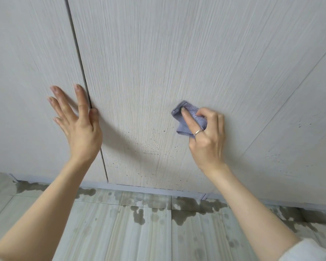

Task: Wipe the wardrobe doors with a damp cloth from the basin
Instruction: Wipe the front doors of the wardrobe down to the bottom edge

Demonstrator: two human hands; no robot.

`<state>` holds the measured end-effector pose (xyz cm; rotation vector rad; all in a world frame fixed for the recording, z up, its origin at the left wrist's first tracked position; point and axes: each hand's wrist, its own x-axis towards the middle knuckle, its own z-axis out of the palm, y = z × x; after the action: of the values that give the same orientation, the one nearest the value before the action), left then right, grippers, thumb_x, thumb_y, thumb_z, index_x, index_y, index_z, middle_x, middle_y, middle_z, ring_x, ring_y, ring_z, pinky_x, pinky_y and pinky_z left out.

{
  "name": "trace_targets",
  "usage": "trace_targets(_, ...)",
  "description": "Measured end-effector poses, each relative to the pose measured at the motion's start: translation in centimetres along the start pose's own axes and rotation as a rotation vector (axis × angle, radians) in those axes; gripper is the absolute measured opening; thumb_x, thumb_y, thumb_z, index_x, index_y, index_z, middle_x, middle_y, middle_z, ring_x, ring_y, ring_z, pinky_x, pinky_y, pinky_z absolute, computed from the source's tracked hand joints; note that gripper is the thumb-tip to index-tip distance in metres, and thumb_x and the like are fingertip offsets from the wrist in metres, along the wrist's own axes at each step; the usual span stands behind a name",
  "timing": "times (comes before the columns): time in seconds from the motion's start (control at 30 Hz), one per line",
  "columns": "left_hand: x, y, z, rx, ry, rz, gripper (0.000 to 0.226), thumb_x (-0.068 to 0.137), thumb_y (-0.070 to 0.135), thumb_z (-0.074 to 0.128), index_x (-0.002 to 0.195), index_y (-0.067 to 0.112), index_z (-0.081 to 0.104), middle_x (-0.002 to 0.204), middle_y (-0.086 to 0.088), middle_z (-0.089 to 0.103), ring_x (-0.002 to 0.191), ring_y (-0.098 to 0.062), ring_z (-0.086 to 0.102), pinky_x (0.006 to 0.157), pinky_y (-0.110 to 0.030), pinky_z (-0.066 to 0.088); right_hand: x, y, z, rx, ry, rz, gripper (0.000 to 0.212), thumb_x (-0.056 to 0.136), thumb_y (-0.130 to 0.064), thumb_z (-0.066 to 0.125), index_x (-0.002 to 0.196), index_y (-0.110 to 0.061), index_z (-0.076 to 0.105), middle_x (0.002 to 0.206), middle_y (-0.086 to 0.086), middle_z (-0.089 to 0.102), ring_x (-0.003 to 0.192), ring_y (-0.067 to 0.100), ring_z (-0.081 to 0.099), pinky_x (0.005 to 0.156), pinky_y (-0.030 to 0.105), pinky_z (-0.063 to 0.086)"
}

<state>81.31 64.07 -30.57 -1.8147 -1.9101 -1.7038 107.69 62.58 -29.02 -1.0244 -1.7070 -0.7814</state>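
Pale wood-grain wardrobe doors (177, 53) fill the head view above a wet-patched tiled floor (120, 232). Left hand (77, 125) lies flat, fingers spread, empty, beside the door gap (83, 72). Right hand (205, 134) fingers clench a lilac cloth (184, 119) against the middle door. Specks below the cloth suggest wiping remains unfinished.
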Motion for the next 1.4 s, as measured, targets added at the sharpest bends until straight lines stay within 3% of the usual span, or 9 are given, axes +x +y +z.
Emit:
trace_targets(0.07,0.0,-0.1,0.0,0.007,0.002,0.001,0.057,0.101,0.015,0.031,0.151,0.028,0.006,0.154,-0.022,-0.016,0.140,-0.040,-0.019,0.107,-0.060,-0.007,-1.4,-0.9,1.0,-0.008,-0.038,-0.083,0.031,0.091,0.004,0.049,0.112,-0.010,0.068,0.107,0.008,0.044,0.090,0.028,0.042,0.072,0.037,0.043)
trace_targets(0.27,-0.2,-0.4,-0.5,0.022,-0.021,0.000,0.056,0.102,0.019,0.030,0.150,0.032,0.004,0.155,-0.018,-0.017,0.141,-0.037,-0.019,0.109,-0.058,-0.007,-7.6,-1.6,0.8,-0.076,-0.565,-0.497,0.032,0.057,-0.011,0.087,0.086,-0.017,0.075,0.086,0.002,0.069,0.070,0.021,0.063,0.058,0.027,0.048)
trace_targets(0.5,-0.4,-0.3,-0.6,0.028,-0.042,-0.004,0.057,0.102,0.017,0.032,0.151,0.028,0.005,0.155,-0.018,-0.017,0.141,-0.037,-0.019,0.109,-0.059,-0.004,0.3,-3.9,2.2,-0.004,-0.085,-0.129,0.037,0.085,0.006,0.046,0.107,-0.010,0.070,0.105,0.009,0.042,0.085,0.028,0.040,0.071,0.035,0.035)
trace_targets(0.73,-0.6,-0.6,-1.1,0.073,-0.061,-0.001,0.056,0.102,0.018,0.032,0.150,0.023,0.002,0.155,-0.019,-0.017,0.141,-0.038,-0.019,0.110,-0.059,-0.006,-7.2,-4.6,2.4,-0.109,-0.572,-0.563,0.015,0.064,-0.012,0.080,0.075,-0.020,0.074,0.077,-0.003,0.067,0.065,0.016,0.061,0.055,0.024,0.046)
trace_targets(0.83,-0.4,-0.9,-0.9,0.085,-0.054,0.020,0.057,0.102,0.018,0.032,0.150,0.024,0.002,0.155,-0.019,-0.017,0.141,-0.038,-0.019,0.109,-0.059,-0.006,-4.2,-4.8,2.6,-0.051,-0.451,-0.442,0.014,0.075,-0.018,0.072,0.089,-0.015,0.074,0.077,0.004,0.065,0.067,0.022,0.058,0.056,0.028,0.046)
trace_targets(1.0,-0.4,-1.4,-0.9,0.104,-0.061,0.040,0.061,0.100,0.014,0.037,0.150,0.023,0.004,0.155,-0.021,-0.013,0.141,-0.041,-0.016,0.108,-0.063,-0.002,2.3,-7.7,4.1,0.048,-0.074,-0.149,0.038,0.095,0.002,0.033,0.108,-0.005,0.069,0.091,0.016,0.064,0.079,0.026,0.042,0.062,0.035,0.043)
trace_targets(1.13,-0.4,-2.2,-1.5,0.143,-0.084,0.082,0.063,0.099,0.016,0.042,0.146,0.021,0.000,0.155,-0.023,-0.008,0.141,-0.042,-0.012,0.108,-0.065,0.001,-2.1,-8.4,5.2,-0.051,-0.292,-0.442,0.020,0.075,-0.017,0.074,0.095,-0.014,0.075,0.085,0.006,0.069,0.068,0.023,0.060,0.057,0.026,0.046)
trace_targets(1.23,-0.5,-2.5,-1.9,0.155,-0.106,0.112,0.065,0.098,0.015,0.045,0.146,0.020,0.001,0.155,-0.023,-0.008,0.142,-0.042,-0.011,0.109,-0.065,0.001,-5.6,-8.3,4.6,-0.080,-0.545,-0.497,0.018,0.069,-0.015,0.077,0.086,-0.020,0.075,0.079,-0.002,0.066,0.066,0.017,0.061,0.056,0.024,0.046)
trace_targets(1.4,-0.7,-2.9,-2.2,0.173,-0.106,0.139,0.065,0.097,0.014,0.048,0.146,0.017,0.005,0.154,-0.024,-0.006,0.141,-0.043,-0.010,0.109,-0.065,0.000,-0.8,-9.2,4.8,-0.004,-0.254,-0.275,0.022,0.083,-0.008,0.065,0.103,-0.012,0.072,0.088,0.011,0.067,0.078,0.026,0.049,0.064,0.035,0.035)
